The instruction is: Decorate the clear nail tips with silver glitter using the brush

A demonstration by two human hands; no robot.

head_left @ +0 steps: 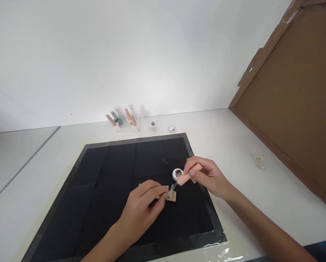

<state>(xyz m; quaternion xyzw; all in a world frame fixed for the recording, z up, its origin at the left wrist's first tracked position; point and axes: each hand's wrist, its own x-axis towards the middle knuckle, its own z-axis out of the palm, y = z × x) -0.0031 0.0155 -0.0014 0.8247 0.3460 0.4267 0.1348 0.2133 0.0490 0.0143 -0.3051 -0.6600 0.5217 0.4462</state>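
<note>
My right hand (205, 173) grips a peach nail polish brush cap (189, 174), tilted down to the left. Its lower end meets a greyish, silvery part (172, 190) over a small yellowish flat piece (174, 197). My left hand (145, 202) is closed at that piece, thumb and fingertips pinched on its left side, which they partly hide. Just behind the brush stands a small round white pot (177, 174) with dark, glittery flakes inside. All this is above the black mat (111, 203).
Along the wall stand several nail polish bottles (135, 123) with peach or grey caps, a small square bottle (152, 126) and a round white lid (172, 128). Two small pale discs (258, 159) lie at the right. A brown cardboard panel (294, 94) rises on the right.
</note>
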